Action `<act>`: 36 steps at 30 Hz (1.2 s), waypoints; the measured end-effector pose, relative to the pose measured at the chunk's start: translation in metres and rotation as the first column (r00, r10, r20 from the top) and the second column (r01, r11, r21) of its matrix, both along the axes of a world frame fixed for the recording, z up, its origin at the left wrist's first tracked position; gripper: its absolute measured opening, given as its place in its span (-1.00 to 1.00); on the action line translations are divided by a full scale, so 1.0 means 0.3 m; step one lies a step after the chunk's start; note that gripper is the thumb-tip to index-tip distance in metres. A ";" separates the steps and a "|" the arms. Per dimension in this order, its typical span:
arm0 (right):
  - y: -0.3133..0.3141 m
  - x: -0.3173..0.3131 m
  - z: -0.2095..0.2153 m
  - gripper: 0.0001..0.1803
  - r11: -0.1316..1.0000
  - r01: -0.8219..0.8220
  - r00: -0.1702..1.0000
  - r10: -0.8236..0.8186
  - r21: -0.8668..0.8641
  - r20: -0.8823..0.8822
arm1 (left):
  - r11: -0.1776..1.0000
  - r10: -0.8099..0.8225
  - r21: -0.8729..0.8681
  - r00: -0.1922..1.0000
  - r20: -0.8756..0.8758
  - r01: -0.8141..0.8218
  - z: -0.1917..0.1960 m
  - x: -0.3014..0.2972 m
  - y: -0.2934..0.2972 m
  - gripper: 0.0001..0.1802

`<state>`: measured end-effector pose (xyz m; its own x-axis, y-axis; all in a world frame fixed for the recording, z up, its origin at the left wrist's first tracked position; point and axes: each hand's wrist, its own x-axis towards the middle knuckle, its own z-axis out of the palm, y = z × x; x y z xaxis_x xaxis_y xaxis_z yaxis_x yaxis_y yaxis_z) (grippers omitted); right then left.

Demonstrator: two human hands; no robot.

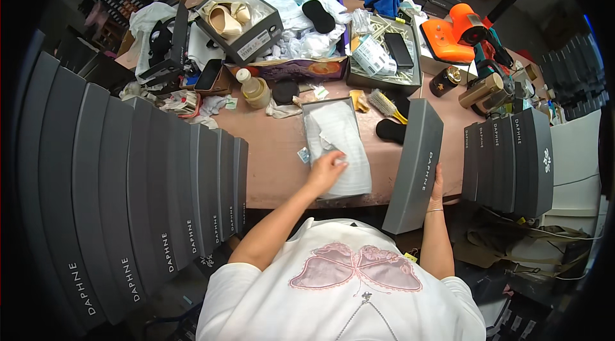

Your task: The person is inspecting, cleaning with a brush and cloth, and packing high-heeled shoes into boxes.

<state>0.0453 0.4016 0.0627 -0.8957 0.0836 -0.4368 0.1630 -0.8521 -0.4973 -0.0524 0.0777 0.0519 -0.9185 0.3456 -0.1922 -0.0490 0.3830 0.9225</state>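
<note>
the left hand [325, 170] lies flat, fingers spread, on white wrap [339, 146] in the open box [306, 124] at mid-frame. the right hand [437, 188] grips a grey lid [415, 165] upright. the brown table [272, 142] is cluttered toward the top; grey boxes [128, 194] stack at left.

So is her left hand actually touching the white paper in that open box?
Touching: the head view shows the left hand pressing flat on the white paper, no gap visible.

one head-worn fisheye view looks steeply down, close over the cluttered worktable [275, 149].
</note>
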 end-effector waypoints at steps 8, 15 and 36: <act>-0.035 0.024 -0.066 -0.39 0.994 -0.053 0.966 0.026 -0.097 -0.258 | 0.969 -0.083 0.202 0.957 -0.278 0.143 0.131 0.187 0.329 -0.51; 0.113 0.104 -0.041 -0.39 0.980 0.164 0.986 -0.167 0.118 0.023 | 0.951 -0.239 0.086 0.886 -0.398 0.295 0.020 0.194 0.287 -0.50; -0.393 -0.275 0.164 -0.50 -0.087 -0.028 0.809 0.583 0.996 0.074 | 0.960 0.247 -0.027 0.892 -0.378 -0.277 0.073 -0.121 -0.053 -0.61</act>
